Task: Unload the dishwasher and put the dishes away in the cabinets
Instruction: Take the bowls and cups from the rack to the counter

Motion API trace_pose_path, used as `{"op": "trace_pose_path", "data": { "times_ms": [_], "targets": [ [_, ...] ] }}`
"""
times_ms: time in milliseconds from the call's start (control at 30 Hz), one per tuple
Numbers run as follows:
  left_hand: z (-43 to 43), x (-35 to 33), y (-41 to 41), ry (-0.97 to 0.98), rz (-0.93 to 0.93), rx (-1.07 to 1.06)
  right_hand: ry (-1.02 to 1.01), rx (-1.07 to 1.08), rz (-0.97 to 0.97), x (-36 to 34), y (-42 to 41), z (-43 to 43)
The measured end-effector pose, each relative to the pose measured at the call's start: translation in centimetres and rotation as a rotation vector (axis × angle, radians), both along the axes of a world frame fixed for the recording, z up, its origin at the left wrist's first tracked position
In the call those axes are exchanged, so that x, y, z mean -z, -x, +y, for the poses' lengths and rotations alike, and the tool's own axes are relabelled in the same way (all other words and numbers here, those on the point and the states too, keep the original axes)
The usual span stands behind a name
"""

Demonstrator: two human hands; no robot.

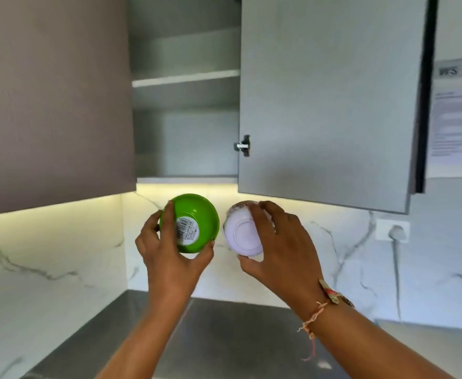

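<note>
My left hand (167, 250) grips a green bowl (197, 214) with its base turned toward me; a white barcode sticker sits on that base. My right hand (276, 242) holds a white bowl (242, 235), also base toward me, fingers over its top and thumb under its rim. Both bowls are raised side by side just below the open wall cabinet (186, 127). The cabinet's shelves (186, 77) show nothing on them from this angle.
The cabinet door (328, 105) hangs open to the right, its lower edge just above my right hand. A closed brown cabinet (52, 99) is at left. Below lies a steel countertop (210, 337) against a marble backsplash, with a wall socket (392, 231) and a paper notice (456, 119) at right.
</note>
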State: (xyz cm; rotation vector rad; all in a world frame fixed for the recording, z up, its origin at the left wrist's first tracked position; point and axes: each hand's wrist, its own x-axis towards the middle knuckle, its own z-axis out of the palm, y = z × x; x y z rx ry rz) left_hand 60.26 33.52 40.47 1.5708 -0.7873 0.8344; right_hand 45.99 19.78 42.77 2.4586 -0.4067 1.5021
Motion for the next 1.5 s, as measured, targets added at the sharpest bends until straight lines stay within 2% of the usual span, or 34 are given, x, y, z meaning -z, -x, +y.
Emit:
{"op": "trace_pose_path", "data": {
  "times_ms": [133, 267, 433, 600, 833, 1067, 1267, 1400, 1500],
  "targets": [
    [-2.0, -6.2, -9.7, -0.034, -0.009, -0.007, 0.03, 0.014, 0.017, -5.3, -8.9, -2.9],
    [-5.9, -11.7, -18.8, -0.139, 0.072, 0.073, -0.028, 0.021, 0.115, -9.4, -17.5, -6.1],
    [-11.7, -16.8, -30.0, -0.291, 0.188, 0.088, -0.295, -0.037, 0.123, -13.6, -28.3, -9.9],
    [-16.2, -19.5, -36.8, -0.498, 0.224, 0.091, -0.5, 0.079, 0.173, -16.8, -35.0, -14.3],
    [-22.8, -21.0, -39.6, -0.804, 0.14, 0.085, -0.662, 0.268, 0.245, -17.3, -38.3, -18.9],
    [-26.8, -21.4, -40.1, -0.951, 0.161, 0.116, -0.727, 0.347, 0.285, -17.9, -39.1, -21.0],
    [-28.5, -20.4, -40.0, -0.925, 0.145, 0.132, -0.728, 0.373, 0.287, -17.5, -39.7, -22.8],
    [-28.9, -20.0, -40.0, -0.857, 0.075, 0.115, -0.778, 0.377, 0.169, -17.1, -39.8, -23.4],
    [-28.7, -19.6, -39.7, -0.761, -0.005, 0.114, -0.646, 0.5, 0.116, -16.8, -39.7, -23.3]
  ]
}}
